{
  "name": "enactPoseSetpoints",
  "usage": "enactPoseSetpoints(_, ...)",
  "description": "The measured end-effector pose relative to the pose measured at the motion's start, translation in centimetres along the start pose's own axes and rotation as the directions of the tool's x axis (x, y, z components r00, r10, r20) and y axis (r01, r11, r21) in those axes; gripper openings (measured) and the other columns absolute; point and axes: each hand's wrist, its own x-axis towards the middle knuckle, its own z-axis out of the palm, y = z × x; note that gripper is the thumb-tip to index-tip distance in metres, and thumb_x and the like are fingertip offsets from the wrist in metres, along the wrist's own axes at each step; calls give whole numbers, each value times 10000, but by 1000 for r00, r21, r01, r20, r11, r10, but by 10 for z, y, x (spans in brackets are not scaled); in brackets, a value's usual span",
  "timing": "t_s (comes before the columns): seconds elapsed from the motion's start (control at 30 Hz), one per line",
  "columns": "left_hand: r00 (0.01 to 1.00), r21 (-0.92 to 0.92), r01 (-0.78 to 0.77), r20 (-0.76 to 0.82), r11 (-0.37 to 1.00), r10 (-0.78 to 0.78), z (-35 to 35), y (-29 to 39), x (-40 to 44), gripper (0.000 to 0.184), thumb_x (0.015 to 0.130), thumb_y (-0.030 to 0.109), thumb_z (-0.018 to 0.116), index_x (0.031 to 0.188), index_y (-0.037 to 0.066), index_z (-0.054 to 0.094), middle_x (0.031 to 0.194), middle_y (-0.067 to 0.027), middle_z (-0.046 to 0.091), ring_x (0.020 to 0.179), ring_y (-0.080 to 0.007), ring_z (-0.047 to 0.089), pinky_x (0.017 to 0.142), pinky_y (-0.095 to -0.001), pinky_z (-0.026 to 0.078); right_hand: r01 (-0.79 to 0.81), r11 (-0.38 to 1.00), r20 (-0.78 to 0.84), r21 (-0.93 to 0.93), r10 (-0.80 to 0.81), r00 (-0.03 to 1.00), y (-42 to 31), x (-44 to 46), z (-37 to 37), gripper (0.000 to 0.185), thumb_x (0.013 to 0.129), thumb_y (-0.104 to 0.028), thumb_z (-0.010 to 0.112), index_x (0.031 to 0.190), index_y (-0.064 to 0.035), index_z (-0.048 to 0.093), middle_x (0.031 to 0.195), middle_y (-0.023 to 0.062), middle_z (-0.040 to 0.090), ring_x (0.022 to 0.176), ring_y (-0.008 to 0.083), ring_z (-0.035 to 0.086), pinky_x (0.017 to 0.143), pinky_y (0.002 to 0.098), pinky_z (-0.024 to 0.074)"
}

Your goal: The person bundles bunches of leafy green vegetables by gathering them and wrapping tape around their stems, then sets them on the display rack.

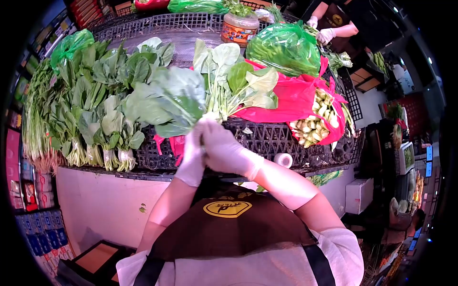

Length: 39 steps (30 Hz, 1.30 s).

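Left of the red plastic bag (281,95), a bunch of broad-leaved greens (167,100), Chinese kale by look, held in white gloves: left hand (192,155) and right hand (226,147) together, fingers of both closed on the stem end, partly hidden. Leaves: grey-green, wide, fanned away from the bag, motion-blurred; a brighter green leaf lowest. Loose leafy stems (222,81) lie between bunch and bag. Beyond the bag: plastic jar (238,28), orange label, print too small to read. Nearer than the bag: brown apron (234,233), yellow emblem (227,208), dark characters illegible.
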Motion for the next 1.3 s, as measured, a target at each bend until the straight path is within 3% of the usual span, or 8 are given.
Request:
enactPoseSetpoints(0.13,1000,78,-13,-6,997,14,-31,28,-15,376,879,266,571,1149,6,543,1062,-107,612,953,-237,595,882,-372,485,4,908,264,420,-126,956,0,9,-26,746,757,-335,729,1254,108,393,1137,273,530,1034,356,571,892,403,466)
enactPoseSetpoints(0.27,983,-172,-147,-138,974,124,-57,47,-27,466,827,212,615,1216,-2,475,975,-89,588,952,-231,585,921,-429,473,-173,610,-64,773,347,936,39,11,-61,415,870,-186,644,1186,43,504,999,124,657,882,178,620,824,340,491)
enactPoseSetpoints(0.47,992,-163,-108,46,981,117,-71,51,-26,448,840,221,586,1220,6,483,958,-76,585,857,-209,582,868,-393,482,-582,803,20,131,584,811,98,50,-32,876,764,-735,490,1080,79,557,988,253,643,964,361,630,864,406,483)
enactPoseSetpoints(0.57,994,-146,-99,-60,984,91,-59,49,-28,351,853,212,594,1101,-32,557,958,-96,632,886,-219,625,872,-379,506,-647,759,143,-74,650,746,76,85,-19,1025,710,-792,502,1142,137,489,1079,258,627,1022,347,624,891,387,481)
enactPoseSetpoints(0.73,996,-183,-81,20,980,86,-65,49,-28,308,883,176,558,1137,1,552,951,-84,637,886,-214,626,868,-365,508,-645,739,225,194,606,763,94,84,-5,876,723,-493,704,1179,187,395,982,233,646,912,291,658,803,356,517)
enactPoseSetpoints(0.9,996,-266,-34,69,963,55,-78,52,-32,344,885,158,556,1192,6,526,968,-85,639,902,-208,629,866,-351,513,-515,194,380,835,473,795,139,38,-40,371,774,-275,761,954,23,632,718,27,621,590,104,585,541,220,463)
enactPoseSetpoints(1.0,989,-261,-24,138,965,62,-82,51,-29,362,871,158,580,1194,4,526,982,-91,638,906,-210,630,862,-348,515,-373,-175,410,911,469,783,147,12,-48,308,847,-173,673,1046,48,590,868,103,645,779,195,644,672,269,538)
enactPoseSetpoints(1.3,991,-212,18,132,977,10,-77,48,-18,429,887,172,555,1265,-10,465,991,-80,626,923,-202,612,892,-343,501,-176,-306,316,936,503,805,148,6,-45,360,899,-206,606,1183,-4,517,1034,199,632,825,227,649,679,285,572)
